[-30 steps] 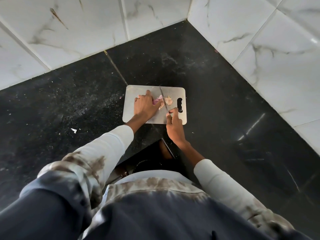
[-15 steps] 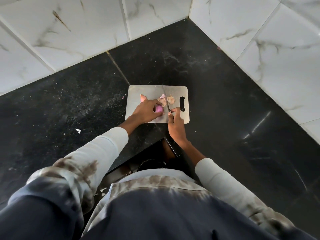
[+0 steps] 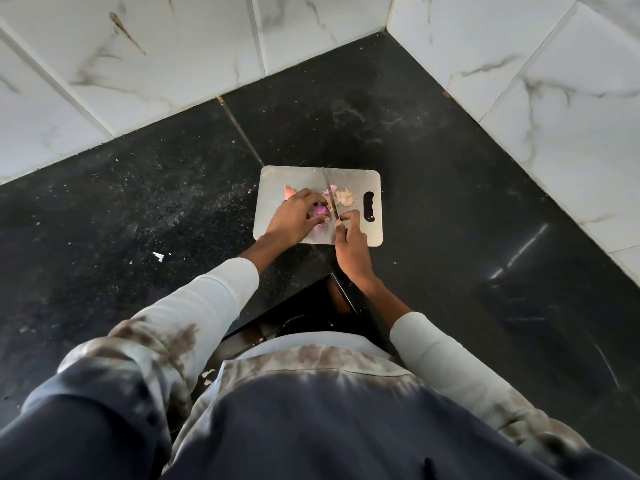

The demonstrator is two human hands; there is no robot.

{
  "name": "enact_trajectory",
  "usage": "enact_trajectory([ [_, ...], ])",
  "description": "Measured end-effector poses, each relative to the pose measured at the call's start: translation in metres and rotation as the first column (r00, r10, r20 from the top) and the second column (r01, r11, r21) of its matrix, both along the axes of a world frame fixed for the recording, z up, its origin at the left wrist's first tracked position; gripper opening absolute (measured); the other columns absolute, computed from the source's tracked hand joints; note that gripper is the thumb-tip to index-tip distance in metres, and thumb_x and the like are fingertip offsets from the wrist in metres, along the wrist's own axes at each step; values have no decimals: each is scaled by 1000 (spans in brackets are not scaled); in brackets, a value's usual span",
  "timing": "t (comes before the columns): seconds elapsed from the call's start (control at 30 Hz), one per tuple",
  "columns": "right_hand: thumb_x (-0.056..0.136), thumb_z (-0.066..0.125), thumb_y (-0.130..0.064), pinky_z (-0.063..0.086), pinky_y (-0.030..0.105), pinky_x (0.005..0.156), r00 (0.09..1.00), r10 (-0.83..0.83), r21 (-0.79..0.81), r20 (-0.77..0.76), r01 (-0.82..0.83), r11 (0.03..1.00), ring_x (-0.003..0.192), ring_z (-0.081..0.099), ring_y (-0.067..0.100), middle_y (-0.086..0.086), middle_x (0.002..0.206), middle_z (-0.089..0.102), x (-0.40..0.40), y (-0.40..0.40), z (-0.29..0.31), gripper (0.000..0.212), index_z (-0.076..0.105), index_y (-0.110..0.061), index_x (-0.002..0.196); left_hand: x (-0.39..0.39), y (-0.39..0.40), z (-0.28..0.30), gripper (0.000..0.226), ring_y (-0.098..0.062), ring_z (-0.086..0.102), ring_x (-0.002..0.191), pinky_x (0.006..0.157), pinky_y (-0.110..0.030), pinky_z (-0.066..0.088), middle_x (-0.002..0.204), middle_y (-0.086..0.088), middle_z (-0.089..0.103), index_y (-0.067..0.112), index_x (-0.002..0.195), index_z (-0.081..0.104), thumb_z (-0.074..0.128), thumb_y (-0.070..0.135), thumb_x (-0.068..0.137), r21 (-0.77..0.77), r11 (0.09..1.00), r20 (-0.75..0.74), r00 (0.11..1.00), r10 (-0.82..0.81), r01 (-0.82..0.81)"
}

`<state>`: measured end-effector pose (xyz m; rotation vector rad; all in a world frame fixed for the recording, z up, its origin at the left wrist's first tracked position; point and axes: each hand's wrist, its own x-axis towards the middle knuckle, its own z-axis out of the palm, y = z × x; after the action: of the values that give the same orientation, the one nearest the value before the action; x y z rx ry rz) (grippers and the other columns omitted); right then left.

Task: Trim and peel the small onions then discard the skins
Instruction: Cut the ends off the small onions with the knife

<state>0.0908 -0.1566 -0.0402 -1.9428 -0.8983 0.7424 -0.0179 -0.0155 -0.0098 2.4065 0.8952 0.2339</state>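
On the far left, small white flecks (image 3: 158,256) lie scattered on the black speckled stone counter (image 3: 138,202). Moving right, the pale grey rectangular cutting board (image 3: 287,174) sits near the counter's front edge, below the white marble-veined wall tiles (image 3: 156,64). Your left hand (image 3: 294,218) rests on the board, its fingers curled around a small purple onion (image 3: 320,211) and pinning it to the surface. Just right of the onion, the thin steel knife blade (image 3: 329,192) stands on edge, running away from you. Beyond the blade, a little heap of pale pink and tan onion skins (image 3: 343,197) lies beside the board's dark handle slot (image 3: 369,206). Your right hand (image 3: 351,247) is closed around the knife's handle, forefinger stretched forward along it.
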Motion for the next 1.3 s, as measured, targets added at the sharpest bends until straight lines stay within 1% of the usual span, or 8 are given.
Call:
enact_trajectory([
  [0.17,112,44,-21,46,23,63,999,30,6,-23,-30,1000,89,62,22,10,110,66,-1,8,5,26,39,-18,137,-2,-1,0,42,-25,65,115,94,-33,51,127,-6,69,16,132,72,79,34,95,41,999,11,1000,15,-15],
  [0.23,112,45,-22,60,39,79,999,13,-7,-36,-14,1000,99,69,25,3,112,67,-2,13,5,20,41,-20,132,-3,-1,2,42,-25,65,114,95,-35,52,125,-7,70,14,131,72,81,33,94,28,1000,9,1000,6,-6],
  [0.33,110,53,-32,57,56,98,997,-12,-32,-74,9,999,110,68,30,0,119,68,-2,19,7,22,42,-25,128,-7,-2,2,45,-26,65,114,98,-39,54,126,-7,69,11,133,72,81,29,94,-10,1000,10,1000,-11,11],
  [0.53,96,69,-53,51,58,110,994,-23,-87,-102,14,996,127,64,35,-2,136,67,-1,28,7,71,32,-27,150,-12,-4,1,50,-26,65,119,101,-34,50,132,-7,69,11,138,70,83,26,92,-38,999,-7,1000,-18,18],
  [0.67,101,66,-46,51,54,111,994,21,-98,-110,-32,995,128,64,35,1,137,67,-2,30,12,65,31,-25,152,-13,-2,1,57,-25,66,117,101,-40,56,131,-5,68,16,137,66,88,25,86,-40,999,-1,1000,-7,7],
  [0.97,106,63,-35,61,50,97,995,14,-82,-101,-22,996,110,73,28,5,122,72,5,31,21,41,42,-21,138,-7,-5,0,43,-24,68,111,94,-40,59,131,-3,68,20,129,61,80,32,93,-23,999,6,1000,-24,24],
  [1.13,110,54,-27,56,37,67,996,-43,-40,-78,40,998,75,68,14,-8,98,68,9,31,28,30,43,-17,135,1,9,6,49,-28,58,127,108,-44,46,138,-6,64,18,139,58,75,31,95,70,992,21,994,106,-107],
  [1.3,112,40,-23,55,57,59,995,-19,-28,-100,16,999,65,58,24,1,76,60,4,30,23,14,39,-28,125,10,32,10,47,-25,55,129,112,-45,39,134,-2,69,23,136,62,79,26,91,141,980,-108,982,155,-139],
])
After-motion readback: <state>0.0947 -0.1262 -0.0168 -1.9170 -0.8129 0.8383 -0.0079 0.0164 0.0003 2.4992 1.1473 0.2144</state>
